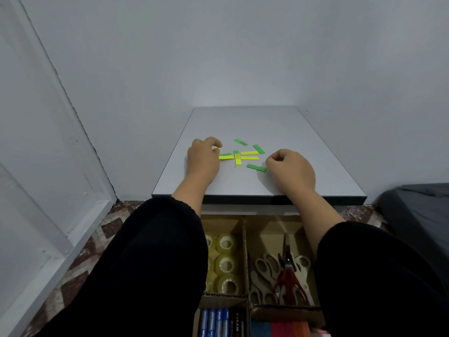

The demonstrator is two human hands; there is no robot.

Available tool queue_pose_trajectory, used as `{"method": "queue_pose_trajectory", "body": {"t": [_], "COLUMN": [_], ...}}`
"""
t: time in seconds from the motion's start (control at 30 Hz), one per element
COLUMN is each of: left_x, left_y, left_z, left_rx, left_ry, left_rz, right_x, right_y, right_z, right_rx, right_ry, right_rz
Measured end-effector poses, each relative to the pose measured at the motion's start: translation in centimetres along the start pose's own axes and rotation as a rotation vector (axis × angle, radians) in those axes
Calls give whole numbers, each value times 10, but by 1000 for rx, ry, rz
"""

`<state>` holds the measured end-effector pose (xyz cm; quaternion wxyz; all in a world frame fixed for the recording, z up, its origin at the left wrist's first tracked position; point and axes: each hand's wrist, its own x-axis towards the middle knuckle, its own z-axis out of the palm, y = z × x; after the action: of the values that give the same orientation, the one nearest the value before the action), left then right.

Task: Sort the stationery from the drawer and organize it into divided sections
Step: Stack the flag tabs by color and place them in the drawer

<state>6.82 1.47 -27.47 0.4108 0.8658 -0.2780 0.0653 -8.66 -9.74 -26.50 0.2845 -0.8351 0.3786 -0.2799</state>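
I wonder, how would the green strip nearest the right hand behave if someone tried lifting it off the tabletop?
The green strip looks thin and flat, so probably light and floppy. Lying flush on the smooth tabletop, it may slide before lifting; a fingernail could help.

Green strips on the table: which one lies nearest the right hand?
The long green strip at the cluster's near right, its end beside the right hand; the other green ones lie farther back.

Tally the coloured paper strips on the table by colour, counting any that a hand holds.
Green strips: 5 (two partly covered by yellow ones)
Yellow strips lying flat: 4
Yellow piece pinched in the left hand: 1
Total: 10
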Motion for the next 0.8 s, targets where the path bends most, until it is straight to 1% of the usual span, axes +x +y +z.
{"method": "queue_pose_trajectory", "body": {"t": [0.07,0.17,0.23,0.4,0.5,0.67,0.8], "left_x": [1,2,2,1,0,-6,-11], "left_y": [-1,0,1,4,4,4,6], "left_z": [1,3,3,2,1,-5,-8], "left_rx": [0,120,166,151,64,-255,-340], "left_ry": [-53,-111,-113,-89,-55,28,45], "left_rz": [27,29,16,-4,-17,-28,-9], "right_x": [0,-1,-1,0,0,-2,-3], "right_y": [0,-1,-2,-2,-2,-2,-3], "right_z": [0,-1,-1,-2,-2,-3,-3], "right_rx": [-7,-18,-14,22,36,57,58], "right_ry": [-1,-4,-5,-6,-4,4,6], "right_rz": [-1,2,6,27,34,33,32]}}
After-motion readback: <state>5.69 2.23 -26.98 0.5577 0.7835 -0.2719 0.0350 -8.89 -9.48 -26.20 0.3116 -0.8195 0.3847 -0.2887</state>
